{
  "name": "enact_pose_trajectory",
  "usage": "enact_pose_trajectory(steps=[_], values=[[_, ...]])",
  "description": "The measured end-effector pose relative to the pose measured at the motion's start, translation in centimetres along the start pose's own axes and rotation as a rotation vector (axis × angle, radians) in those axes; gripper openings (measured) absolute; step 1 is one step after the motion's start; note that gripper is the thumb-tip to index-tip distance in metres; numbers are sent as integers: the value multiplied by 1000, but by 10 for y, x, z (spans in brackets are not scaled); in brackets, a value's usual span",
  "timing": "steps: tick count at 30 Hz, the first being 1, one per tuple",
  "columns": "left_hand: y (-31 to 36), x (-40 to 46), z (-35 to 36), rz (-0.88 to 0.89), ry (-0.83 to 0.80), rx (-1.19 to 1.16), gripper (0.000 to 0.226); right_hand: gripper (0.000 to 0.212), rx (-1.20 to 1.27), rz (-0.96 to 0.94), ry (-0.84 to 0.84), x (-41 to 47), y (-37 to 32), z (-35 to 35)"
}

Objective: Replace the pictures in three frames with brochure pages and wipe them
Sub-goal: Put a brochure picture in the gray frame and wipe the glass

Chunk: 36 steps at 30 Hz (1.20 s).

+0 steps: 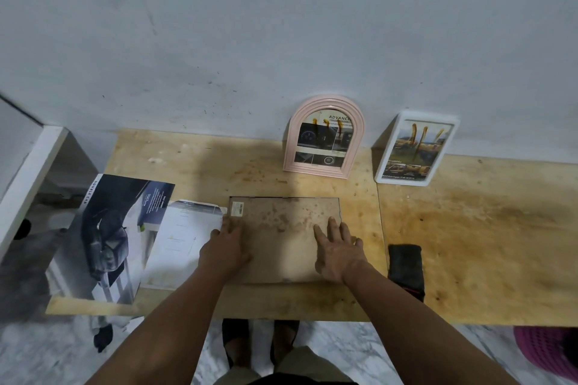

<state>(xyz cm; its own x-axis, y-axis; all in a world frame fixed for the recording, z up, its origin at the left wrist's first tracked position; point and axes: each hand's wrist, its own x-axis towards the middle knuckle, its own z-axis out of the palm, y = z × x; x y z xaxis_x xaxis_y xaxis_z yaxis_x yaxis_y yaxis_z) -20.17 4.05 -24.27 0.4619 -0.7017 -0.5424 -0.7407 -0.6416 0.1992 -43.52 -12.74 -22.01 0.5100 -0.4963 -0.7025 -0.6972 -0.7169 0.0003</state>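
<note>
A rectangular picture frame lying face down, its stained brown backing board [281, 228] uppermost, is seen flat on the pale plywood table [469, 244], near the front edge. The left hand [225, 247] is laid on the board's left edge with fingers extended, and the right hand [339, 250] is pressed flat on its right part, fingers spread wide; nothing is gripped by either. Just left of the board, a white printed sheet [178, 241] is partly overlapped by a dark car brochure [112, 237] lying further left. Against the far wall, a pink arched frame [325, 137] and a white rectangular frame [416, 148] are stood upright, brochure pages shown in both. A dark folded cloth [406, 269] is placed just right of the board.
</note>
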Motion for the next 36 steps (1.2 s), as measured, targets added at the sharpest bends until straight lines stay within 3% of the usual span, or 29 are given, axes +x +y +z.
enact_pose_trajectory(steps=[6,11,20,23,36], values=[[-6,-3,9,24,63,74,91,107,21,17,-7,9,3,12],[-12,-5,17,59,116,133,87,105,49,28,7,14,2,19],[-5,-9,7,59,35,102,91,120,59,17,-21,8,1,9],[-9,-13,8,105,-3,124,104,128,73,19,-27,8,0,8],[-19,-11,21,122,53,189,113,127,140,72,26,14,-4,17]])
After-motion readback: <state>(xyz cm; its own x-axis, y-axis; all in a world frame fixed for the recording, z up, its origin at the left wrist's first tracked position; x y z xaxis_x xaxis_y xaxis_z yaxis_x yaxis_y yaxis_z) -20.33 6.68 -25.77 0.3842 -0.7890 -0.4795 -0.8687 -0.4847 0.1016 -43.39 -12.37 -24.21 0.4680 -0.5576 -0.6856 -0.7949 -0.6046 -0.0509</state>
